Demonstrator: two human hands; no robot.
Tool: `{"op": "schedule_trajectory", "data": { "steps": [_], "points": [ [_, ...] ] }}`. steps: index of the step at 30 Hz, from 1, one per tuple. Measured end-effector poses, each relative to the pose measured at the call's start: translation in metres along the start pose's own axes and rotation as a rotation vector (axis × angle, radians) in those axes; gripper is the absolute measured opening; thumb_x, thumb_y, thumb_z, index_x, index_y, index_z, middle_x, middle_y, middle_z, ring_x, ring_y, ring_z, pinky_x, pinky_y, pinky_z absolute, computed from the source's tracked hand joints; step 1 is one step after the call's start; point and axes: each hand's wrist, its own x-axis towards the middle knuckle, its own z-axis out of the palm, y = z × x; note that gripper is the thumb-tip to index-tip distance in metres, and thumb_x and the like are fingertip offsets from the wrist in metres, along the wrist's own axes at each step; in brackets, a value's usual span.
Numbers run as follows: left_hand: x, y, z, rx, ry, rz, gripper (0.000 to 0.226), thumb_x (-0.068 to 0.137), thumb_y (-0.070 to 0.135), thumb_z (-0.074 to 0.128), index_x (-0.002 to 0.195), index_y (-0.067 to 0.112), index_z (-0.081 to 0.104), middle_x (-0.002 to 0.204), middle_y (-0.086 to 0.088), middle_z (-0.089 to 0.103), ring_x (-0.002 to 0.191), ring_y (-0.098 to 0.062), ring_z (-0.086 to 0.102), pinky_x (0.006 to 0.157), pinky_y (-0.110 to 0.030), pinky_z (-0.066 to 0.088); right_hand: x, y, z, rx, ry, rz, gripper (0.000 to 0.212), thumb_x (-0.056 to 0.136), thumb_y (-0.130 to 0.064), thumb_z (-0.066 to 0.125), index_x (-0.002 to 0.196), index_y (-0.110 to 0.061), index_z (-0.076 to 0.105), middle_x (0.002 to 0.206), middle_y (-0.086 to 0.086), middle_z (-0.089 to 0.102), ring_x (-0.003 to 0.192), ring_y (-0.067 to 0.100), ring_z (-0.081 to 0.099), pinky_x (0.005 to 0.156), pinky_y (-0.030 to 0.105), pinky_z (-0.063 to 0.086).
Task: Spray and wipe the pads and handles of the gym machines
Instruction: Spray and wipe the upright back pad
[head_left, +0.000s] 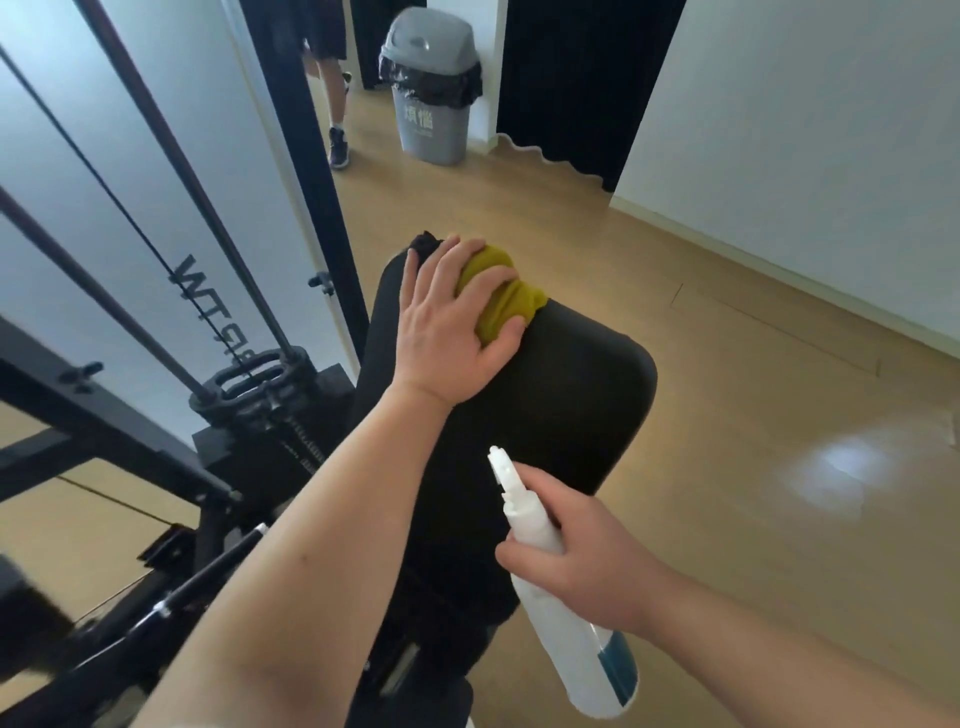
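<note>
A black seat pad (576, 395) of a gym machine fills the middle of the view. My left hand (452, 322) presses a bunched olive-yellow cloth (501, 296) onto the pad's far end, fingers spread over the cloth. My right hand (582, 566) grips the neck of a white spray bottle (566, 618) with a teal label. It is held low at the pad's near right side, with the nozzle tilted up and away from me.
The machine's black frame, cables and weight stack (249, 395) stand at the left. A grey lidded bin (431, 88) stands at the back, beside a black curtain (566, 88). Another person's legs (332, 104) are seen near the bin. Wooden floor (753, 415) lies to the right.
</note>
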Motion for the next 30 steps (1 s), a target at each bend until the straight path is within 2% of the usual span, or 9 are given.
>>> {"op": "schedule_trajectory", "data": {
  "steps": [3, 8, 11, 13, 16, 20, 23, 28, 30],
  "points": [
    [0.001, -0.007, 0.001, -0.038, 0.050, -0.111, 0.039, 0.098, 0.048, 0.054, 0.129, 0.027, 0.062, 0.152, -0.004, 0.045, 0.148, -0.029, 0.033, 0.120, -0.059, 0.022, 0.003, -0.003, 0.004, -0.015, -0.005, 0.007, 0.055, 0.095, -0.034, 0.072, 0.130, -0.065, 0.042, 0.096, 0.000, 0.070, 0.092, 0.021, 0.069, 0.082, 0.041, 0.060],
    [-0.001, -0.020, -0.005, -0.127, 0.057, -0.460, 0.050, 0.101, 0.056, 0.044, 0.147, 0.037, 0.043, 0.164, 0.003, 0.026, 0.150, -0.025, 0.026, 0.121, -0.051, 0.027, 0.005, -0.001, 0.017, -0.030, -0.015, 0.020, 0.053, 0.095, -0.035, 0.073, 0.134, -0.058, 0.046, 0.094, -0.003, 0.070, 0.091, 0.021, 0.069, 0.081, 0.043, 0.061],
    [-0.016, -0.032, -0.004, -0.169, 0.079, -0.511, 0.058, 0.100, 0.054, 0.043, 0.154, 0.035, 0.033, 0.162, 0.001, 0.028, 0.146, -0.025, 0.033, 0.116, -0.052, 0.036, 0.008, 0.004, 0.028, -0.019, -0.008, 0.021, 0.044, 0.094, -0.032, 0.073, 0.128, -0.051, 0.053, 0.090, 0.000, 0.068, 0.087, 0.023, 0.069, 0.080, 0.045, 0.060],
    [-0.036, -0.042, -0.001, -0.231, 0.091, -0.568, 0.061, 0.099, 0.052, 0.045, 0.156, 0.035, 0.029, 0.158, 0.000, 0.034, 0.140, -0.020, 0.039, 0.110, -0.044, 0.041, 0.010, 0.006, 0.035, -0.015, -0.013, 0.021, 0.039, 0.094, -0.030, 0.073, 0.124, -0.047, 0.055, 0.088, 0.000, 0.067, 0.083, 0.022, 0.068, 0.079, 0.042, 0.059],
    [-0.092, -0.053, 0.011, -0.294, 0.093, -0.698, 0.063, 0.099, 0.049, 0.046, 0.157, 0.034, 0.026, 0.148, -0.001, 0.044, 0.129, -0.012, 0.044, 0.104, -0.035, 0.041, 0.013, 0.011, 0.046, -0.018, -0.026, 0.021, 0.036, 0.094, -0.027, 0.074, 0.120, -0.045, 0.054, 0.085, -0.003, 0.067, 0.076, 0.008, 0.063, 0.078, 0.033, 0.057],
    [-0.183, -0.067, 0.027, -0.265, 0.019, -0.869, 0.064, 0.098, 0.051, 0.044, 0.157, 0.035, 0.022, 0.150, -0.003, 0.040, 0.132, -0.022, 0.045, 0.109, -0.046, 0.042, 0.019, 0.020, 0.063, -0.051, -0.073, 0.049, 0.036, 0.095, -0.029, 0.073, 0.119, -0.050, 0.055, 0.088, -0.001, 0.067, 0.083, 0.020, 0.066, 0.076, 0.035, 0.058],
    [-0.228, -0.078, 0.035, -0.249, -0.032, -0.926, 0.064, 0.100, 0.050, 0.042, 0.157, 0.034, 0.019, 0.153, -0.003, 0.037, 0.136, -0.023, 0.042, 0.112, -0.044, 0.039, 0.024, 0.027, 0.076, -0.075, -0.098, 0.055, 0.035, 0.095, -0.030, 0.072, 0.114, -0.053, 0.054, 0.086, -0.003, 0.066, 0.077, 0.011, 0.064, 0.075, 0.032, 0.056],
    [-0.273, -0.094, 0.040, -0.308, -0.104, -1.160, 0.057, 0.103, 0.060, 0.026, 0.156, 0.041, 0.019, 0.156, 0.004, 0.040, 0.138, -0.021, 0.044, 0.114, -0.044, 0.036, 0.029, 0.038, 0.095, -0.098, -0.117, 0.097, 0.041, 0.095, -0.032, 0.073, 0.129, -0.044, 0.054, 0.089, -0.006, 0.066, 0.080, 0.006, 0.064, 0.076, 0.030, 0.054],
    [-0.281, -0.093, 0.041, -0.365, -0.111, -1.205, 0.056, 0.106, 0.058, 0.022, 0.158, 0.039, 0.018, 0.158, 0.005, 0.038, 0.140, -0.019, 0.041, 0.112, -0.037, 0.032, 0.028, 0.039, 0.100, -0.100, -0.129, 0.116, 0.042, 0.096, -0.033, 0.073, 0.131, -0.044, 0.053, 0.091, -0.010, 0.066, 0.086, 0.007, 0.066, 0.077, 0.028, 0.055]
  ]
}}
